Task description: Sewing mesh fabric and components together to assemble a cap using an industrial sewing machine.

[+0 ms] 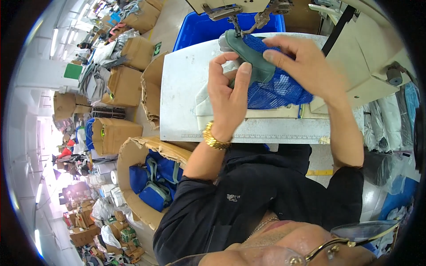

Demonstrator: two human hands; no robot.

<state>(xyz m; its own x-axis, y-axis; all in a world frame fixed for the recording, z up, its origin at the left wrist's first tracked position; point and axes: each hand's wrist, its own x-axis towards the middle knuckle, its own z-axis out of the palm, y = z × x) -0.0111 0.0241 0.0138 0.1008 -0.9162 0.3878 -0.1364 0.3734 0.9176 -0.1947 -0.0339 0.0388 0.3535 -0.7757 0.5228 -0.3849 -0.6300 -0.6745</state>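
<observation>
A blue mesh fabric piece (278, 91) with a grey-green panel (255, 60) lies on the white sewing table (177, 95). The panel's far edge sits under the presser foot and needle (236, 29) of the sewing machine (230, 5). My left hand (228, 91) grips the panel's left edge between thumb and forefinger. On the other side, my right hand (306, 64) is closed on the blue mesh, its thumb near the panel; some of its fingers are hidden behind the cloth. Pale material shows under the left side of the piece.
A blue bin (188, 33) stands behind the table. At the left, a cardboard box (128, 177) holds several blue bags (155, 195) with grey trim. The machine's body (377, 66) rises at the right, near plastic-wrapped goods (386, 119). More boxes (124, 86) line the left.
</observation>
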